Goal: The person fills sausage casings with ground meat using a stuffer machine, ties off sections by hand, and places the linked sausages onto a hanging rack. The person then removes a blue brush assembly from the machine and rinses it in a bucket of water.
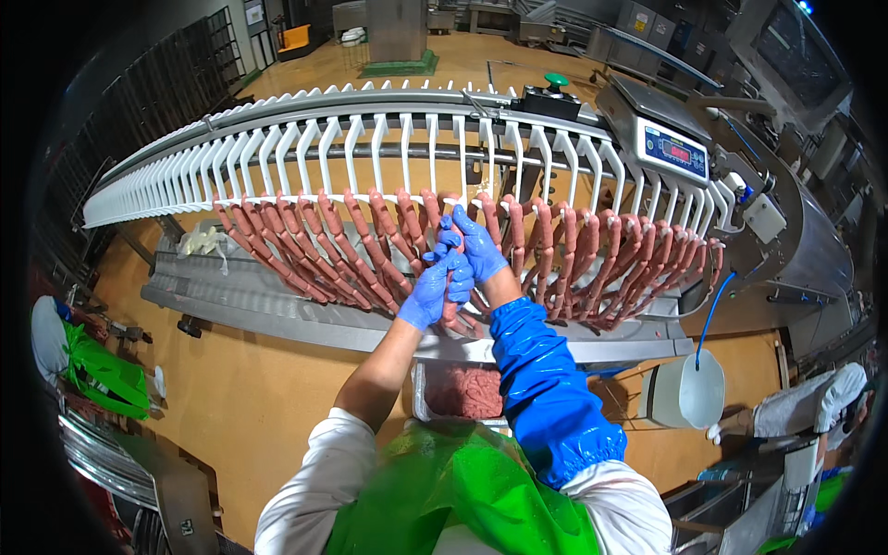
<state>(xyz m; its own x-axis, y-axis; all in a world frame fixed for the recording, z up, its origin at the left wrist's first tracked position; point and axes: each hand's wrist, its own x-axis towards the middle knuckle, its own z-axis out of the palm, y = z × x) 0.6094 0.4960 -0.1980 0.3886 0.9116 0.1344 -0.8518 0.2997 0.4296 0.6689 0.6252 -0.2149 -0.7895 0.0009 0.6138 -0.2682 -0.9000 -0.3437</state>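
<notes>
In gloves of blue, my left hand [437,289] and my right hand [472,242] are stacked at the middle of the rack, both closed around a pinkish sausage strand [459,324], my right one higher. Their grip partly hides the strand. Linked sausages [361,261] hang in loops to both sides from white hooks [324,139] along a curved metal rail. Beneath them is a long steel trough [222,287]. A container [416,388] of ground meat [467,393] sits below my hands.
A scale [672,139] and a green button [555,80] are at the rail's right. A white bucket [694,398] with a blue hose stands at lower right. Co-workers appear at far left [102,365] and far right [795,412]. A pillar [396,32] stands behind.
</notes>
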